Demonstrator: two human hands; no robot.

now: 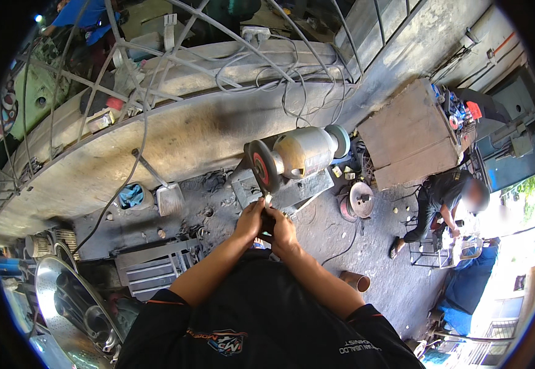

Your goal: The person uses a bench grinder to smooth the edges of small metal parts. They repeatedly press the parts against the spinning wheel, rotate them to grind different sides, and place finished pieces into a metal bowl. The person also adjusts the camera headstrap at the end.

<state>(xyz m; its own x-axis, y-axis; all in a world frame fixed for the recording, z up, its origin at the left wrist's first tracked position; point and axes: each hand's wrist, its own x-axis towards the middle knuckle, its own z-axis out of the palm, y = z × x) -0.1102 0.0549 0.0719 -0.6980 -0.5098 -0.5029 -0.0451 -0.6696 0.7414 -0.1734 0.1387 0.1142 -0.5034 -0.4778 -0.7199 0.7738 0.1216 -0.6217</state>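
My left hand (251, 219) and my right hand (283, 230) come together in front of a bench grinder (304, 154). Between them they grip a small, shiny metal piece (268, 200), its upper end against or very close to the lower edge of the grinder's left wheel (260, 167). That wheel is dark with a red centre. A greenish-grey wheel (339, 141) sits on the grinder's right end. The fingers of both hands are closed, and they hide most of the piece, so its exact kind does not show.
A low concrete wall (200, 123) with cables (292, 86) curves behind the grinder. A dustpan (170, 199), a bucket (136, 197) and slatted metal (160, 267) lie left. Right are a cardboard sheet (406, 138), a round metal disc (361, 199), a short pipe (356, 281) and a seated person (443, 203).
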